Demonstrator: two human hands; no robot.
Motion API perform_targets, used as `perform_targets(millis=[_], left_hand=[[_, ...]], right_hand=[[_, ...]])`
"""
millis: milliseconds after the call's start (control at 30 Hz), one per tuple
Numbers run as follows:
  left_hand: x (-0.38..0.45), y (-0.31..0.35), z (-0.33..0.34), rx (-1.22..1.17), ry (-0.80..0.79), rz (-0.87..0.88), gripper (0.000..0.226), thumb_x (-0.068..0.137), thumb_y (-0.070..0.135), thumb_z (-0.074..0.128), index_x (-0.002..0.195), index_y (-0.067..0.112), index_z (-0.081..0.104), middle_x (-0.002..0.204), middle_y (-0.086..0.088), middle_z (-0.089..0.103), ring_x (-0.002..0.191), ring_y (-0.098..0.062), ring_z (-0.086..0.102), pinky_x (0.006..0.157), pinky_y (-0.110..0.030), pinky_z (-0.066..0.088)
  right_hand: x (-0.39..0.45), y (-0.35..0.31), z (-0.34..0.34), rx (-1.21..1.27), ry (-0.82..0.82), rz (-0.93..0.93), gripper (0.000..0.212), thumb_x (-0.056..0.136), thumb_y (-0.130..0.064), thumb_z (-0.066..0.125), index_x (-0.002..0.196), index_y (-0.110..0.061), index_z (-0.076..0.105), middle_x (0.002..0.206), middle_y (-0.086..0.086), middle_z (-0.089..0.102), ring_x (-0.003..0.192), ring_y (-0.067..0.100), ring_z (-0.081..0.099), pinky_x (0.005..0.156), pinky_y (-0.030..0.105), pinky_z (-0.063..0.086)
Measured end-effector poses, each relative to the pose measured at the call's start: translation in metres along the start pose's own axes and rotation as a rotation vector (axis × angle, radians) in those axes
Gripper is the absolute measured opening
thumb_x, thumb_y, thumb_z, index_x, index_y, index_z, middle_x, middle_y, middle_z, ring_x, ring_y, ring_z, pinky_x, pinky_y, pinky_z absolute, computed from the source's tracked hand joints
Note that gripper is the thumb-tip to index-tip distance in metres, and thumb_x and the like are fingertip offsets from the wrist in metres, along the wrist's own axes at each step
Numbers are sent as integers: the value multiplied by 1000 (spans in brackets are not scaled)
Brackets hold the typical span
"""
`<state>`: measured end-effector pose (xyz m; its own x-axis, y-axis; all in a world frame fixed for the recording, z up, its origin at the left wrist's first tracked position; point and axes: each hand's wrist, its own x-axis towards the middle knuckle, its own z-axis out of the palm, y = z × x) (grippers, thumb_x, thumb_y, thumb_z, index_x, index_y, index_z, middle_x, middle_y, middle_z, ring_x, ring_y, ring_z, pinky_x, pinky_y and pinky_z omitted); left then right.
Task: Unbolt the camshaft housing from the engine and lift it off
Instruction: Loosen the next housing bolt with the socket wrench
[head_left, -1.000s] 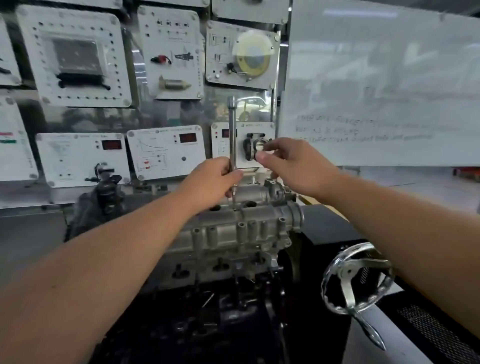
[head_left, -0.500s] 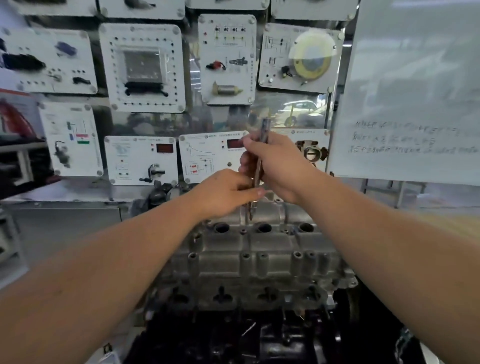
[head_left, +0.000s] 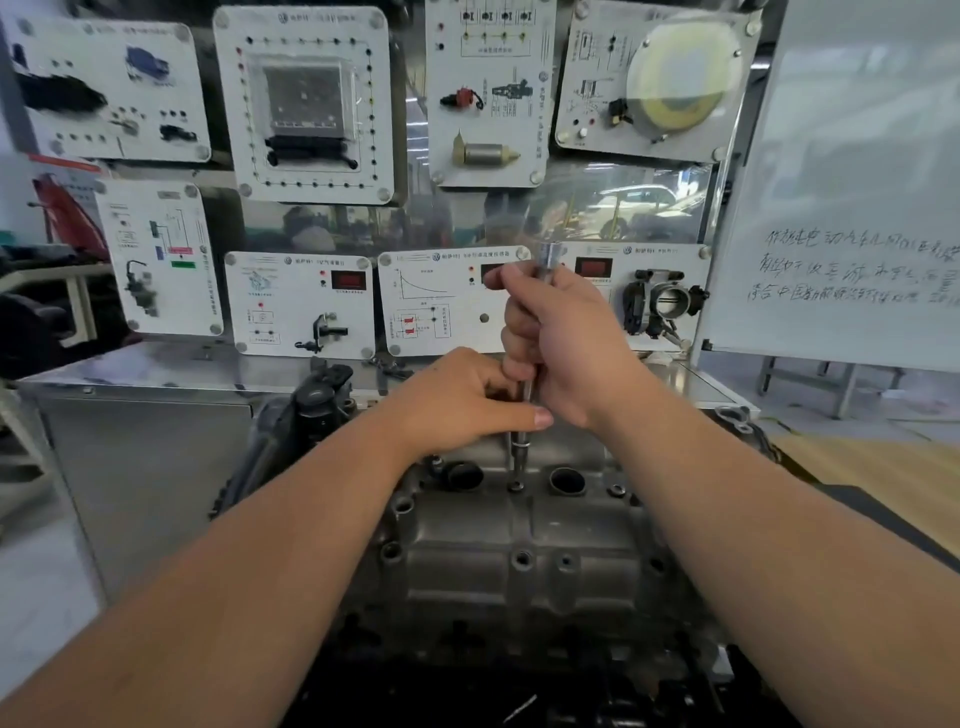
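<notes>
The grey cast camshaft housing (head_left: 519, 535) lies across the engine below my arms, with round openings and several bolt bosses along its top. A slim steel socket extension (head_left: 546, 257) stands upright over a bolt hole (head_left: 516, 487) near the housing's far edge. My right hand (head_left: 563, 343) grips the upper shaft, fingers wrapped round it. My left hand (head_left: 462, 400) holds the lower shaft just above the housing, thumb stretched across. The tool's tip (head_left: 519, 449) hangs a little above the hole.
A wall of white training panels (head_left: 306, 104) with sensors and displays stands behind the engine. A whiteboard (head_left: 852, 208) with handwriting is at the right. A black part (head_left: 311, 405) sits at the housing's far left, and a metal cabinet (head_left: 135, 467) stands on the left.
My view has swung left and moved closer, facing the housing square on. My right hand moved from the top of the tool down onto its shaft; my left hand stays on the lower shaft.
</notes>
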<state>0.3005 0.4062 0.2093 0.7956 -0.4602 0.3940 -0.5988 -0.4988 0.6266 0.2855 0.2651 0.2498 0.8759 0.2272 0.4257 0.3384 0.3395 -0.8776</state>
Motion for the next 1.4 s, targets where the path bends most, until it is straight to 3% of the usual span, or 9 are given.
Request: perform_targets(millis=[133,267,367,500,600,667,900,1100,1400], left_hand=[[-6,-7,-1,-12,-25,0,42,80,39,84,77,0,71,71,-22,63,58,-13,44,65,-33,36],[-6,-5,-1,-3,-16,-9,50,76,48,81,90,0,75,74,-16,67,57,-9,53,67,-33,48],[-7,-3,0,-21,2,-8,47,75,48,81,90,4,76,75,-8,72,63,-7,66,79,-40,59],[-8,-2,0,-39,0,0,32,78,40,84,76,9,75,68,2,72,62,-2,67,67,-20,55],[-8,-2,1,-51,-19,-5,27,78,34,86,58,26,70,55,13,62,53,3,56,58,-10,42],[-9,-2,1,-26,-10,-7,28,78,37,86,57,30,69,55,10,62,54,1,53,59,-13,42],[-11,2,1,-35,3,-23,19,79,31,87,81,15,76,78,-5,76,67,-9,66,80,-39,59],[-11,0,1,-35,-9,-16,24,78,30,87,75,11,71,64,7,64,59,-5,56,63,-16,47],[-11,2,-2,14,-80,-8,20,81,35,85,72,21,74,60,6,62,56,-11,53,67,-25,47]], right_hand=[[-3,11,-1,67,-46,-15,16,105,-22,51,95,-11,56,50,-7,33,41,8,23,40,20,23],[-2,8,-2,19,-88,-27,21,106,-26,49,93,-12,56,50,-7,31,41,9,21,42,20,22],[-3,6,-5,27,-111,-47,24,106,-30,48,93,-12,57,50,-7,30,41,9,21,42,20,23],[-6,4,-6,39,-139,-34,28,106,-34,46,92,-12,57,52,-6,29,41,8,22,41,19,26],[-6,3,-5,22,-140,-28,30,106,-35,45,90,-13,56,51,-6,29,40,8,22,41,19,26],[-6,3,-4,16,-136,-31,31,107,-35,45,88,-13,56,51,-6,29,40,8,21,41,19,24],[-10,3,-6,25,-148,-46,33,106,-36,44,86,-13,57,52,-5,29,41,8,22,42,20,22],[-12,1,-7,58,-169,-16,36,105,-41,45,84,-13,57,50,-5,30,39,8,22,42,19,24],[-10,1,-3,-7,-205,12,39,106,-43,41,82,-14,52,50,-6,28,41,9,18,42,19,21]])
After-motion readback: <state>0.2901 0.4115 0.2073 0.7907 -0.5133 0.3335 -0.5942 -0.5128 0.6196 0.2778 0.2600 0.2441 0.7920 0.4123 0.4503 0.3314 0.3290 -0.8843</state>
